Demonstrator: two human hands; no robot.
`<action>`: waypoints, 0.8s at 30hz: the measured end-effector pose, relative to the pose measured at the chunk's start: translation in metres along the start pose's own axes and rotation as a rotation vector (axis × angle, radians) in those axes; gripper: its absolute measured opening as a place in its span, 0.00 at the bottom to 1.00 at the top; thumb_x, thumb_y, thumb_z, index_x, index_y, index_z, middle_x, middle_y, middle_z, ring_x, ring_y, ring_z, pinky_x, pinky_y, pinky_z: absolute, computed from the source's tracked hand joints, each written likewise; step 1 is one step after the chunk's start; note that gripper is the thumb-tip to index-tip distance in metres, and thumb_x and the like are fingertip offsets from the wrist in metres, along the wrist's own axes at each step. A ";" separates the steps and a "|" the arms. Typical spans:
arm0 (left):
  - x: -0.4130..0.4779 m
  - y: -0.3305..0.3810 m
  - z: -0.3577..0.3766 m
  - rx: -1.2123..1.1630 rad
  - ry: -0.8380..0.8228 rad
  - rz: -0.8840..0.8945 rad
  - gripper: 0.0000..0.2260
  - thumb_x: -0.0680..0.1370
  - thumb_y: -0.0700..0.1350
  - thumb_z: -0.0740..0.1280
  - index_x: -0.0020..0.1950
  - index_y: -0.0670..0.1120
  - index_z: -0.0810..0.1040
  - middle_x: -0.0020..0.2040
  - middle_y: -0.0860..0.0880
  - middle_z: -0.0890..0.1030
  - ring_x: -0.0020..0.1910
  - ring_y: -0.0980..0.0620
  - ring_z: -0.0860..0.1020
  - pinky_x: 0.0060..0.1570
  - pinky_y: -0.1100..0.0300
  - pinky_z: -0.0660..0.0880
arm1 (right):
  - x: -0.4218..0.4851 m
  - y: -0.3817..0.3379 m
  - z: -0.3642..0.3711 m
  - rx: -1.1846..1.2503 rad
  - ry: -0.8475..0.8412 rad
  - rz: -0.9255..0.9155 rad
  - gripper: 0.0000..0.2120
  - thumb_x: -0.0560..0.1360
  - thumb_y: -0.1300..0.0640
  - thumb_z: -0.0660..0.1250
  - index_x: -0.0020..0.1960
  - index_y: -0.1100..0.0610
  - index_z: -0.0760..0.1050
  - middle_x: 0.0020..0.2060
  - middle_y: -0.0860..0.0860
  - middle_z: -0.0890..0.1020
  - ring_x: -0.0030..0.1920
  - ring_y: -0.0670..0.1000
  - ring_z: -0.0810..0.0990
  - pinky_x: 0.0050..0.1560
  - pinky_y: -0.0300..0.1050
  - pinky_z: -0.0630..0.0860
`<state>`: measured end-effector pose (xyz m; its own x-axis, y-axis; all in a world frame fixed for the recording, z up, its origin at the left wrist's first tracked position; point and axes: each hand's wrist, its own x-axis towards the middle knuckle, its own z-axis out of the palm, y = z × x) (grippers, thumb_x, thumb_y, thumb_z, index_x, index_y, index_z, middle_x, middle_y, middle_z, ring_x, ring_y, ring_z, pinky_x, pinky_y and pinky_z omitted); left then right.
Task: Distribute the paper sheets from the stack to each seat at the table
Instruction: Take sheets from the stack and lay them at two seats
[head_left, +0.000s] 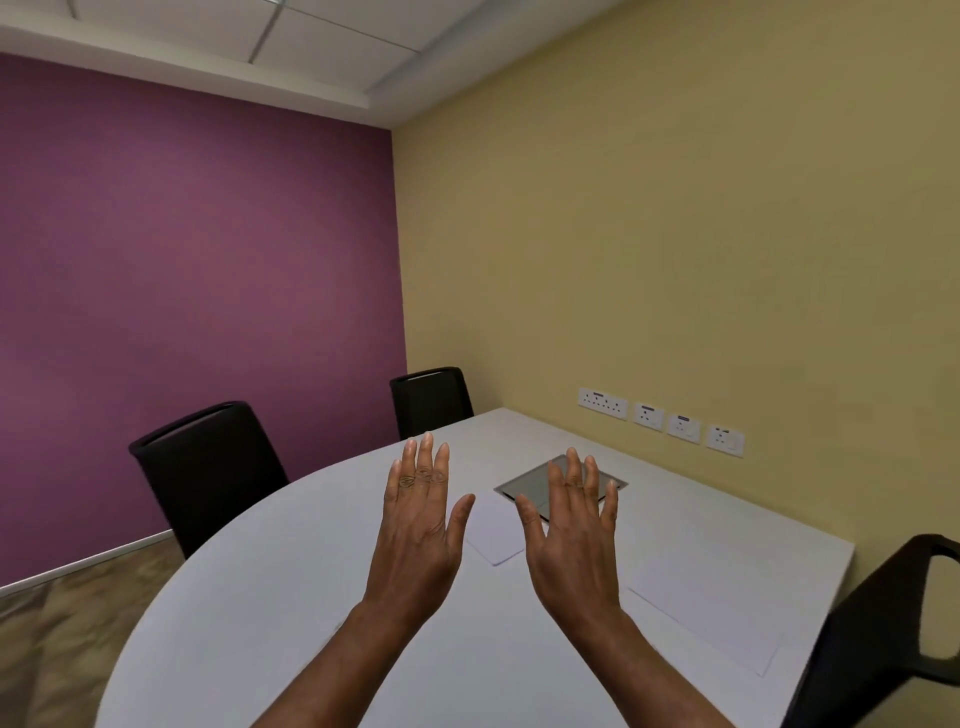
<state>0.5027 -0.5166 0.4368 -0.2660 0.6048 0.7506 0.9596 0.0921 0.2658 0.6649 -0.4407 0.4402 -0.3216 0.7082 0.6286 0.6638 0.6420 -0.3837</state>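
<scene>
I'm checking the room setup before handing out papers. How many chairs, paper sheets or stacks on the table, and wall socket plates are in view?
Black chairs: 3
Paper sheets or stacks on the table: 2
Wall socket plates: 4
Total: 9

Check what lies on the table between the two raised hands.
In the head view, a white paper sheet lies on the table in the gap between the left hand and the right hand; both hands are open and empty.
</scene>
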 end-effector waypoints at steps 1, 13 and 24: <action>-0.003 -0.009 -0.012 0.009 0.000 0.003 0.29 0.84 0.56 0.53 0.81 0.48 0.49 0.82 0.50 0.48 0.81 0.53 0.42 0.78 0.57 0.39 | -0.003 -0.014 -0.001 0.008 0.007 -0.009 0.33 0.80 0.38 0.44 0.80 0.55 0.54 0.80 0.52 0.48 0.80 0.52 0.38 0.78 0.57 0.39; -0.041 -0.071 -0.109 0.141 0.021 -0.075 0.29 0.84 0.54 0.55 0.81 0.47 0.49 0.82 0.49 0.47 0.81 0.53 0.41 0.79 0.49 0.44 | -0.019 -0.113 0.009 0.052 0.026 -0.161 0.31 0.82 0.40 0.49 0.78 0.57 0.60 0.80 0.56 0.54 0.80 0.54 0.44 0.78 0.58 0.39; -0.077 -0.150 -0.192 0.182 0.078 -0.098 0.27 0.85 0.53 0.55 0.81 0.45 0.51 0.82 0.47 0.50 0.81 0.51 0.43 0.79 0.48 0.45 | -0.051 -0.225 0.040 0.104 -0.041 -0.200 0.34 0.80 0.38 0.44 0.79 0.56 0.57 0.81 0.55 0.51 0.80 0.54 0.42 0.78 0.59 0.40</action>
<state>0.3618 -0.7288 0.4548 -0.3581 0.5232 0.7733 0.9277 0.2926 0.2317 0.5052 -0.6096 0.4673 -0.4680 0.5737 0.6722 0.5114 0.7961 -0.3235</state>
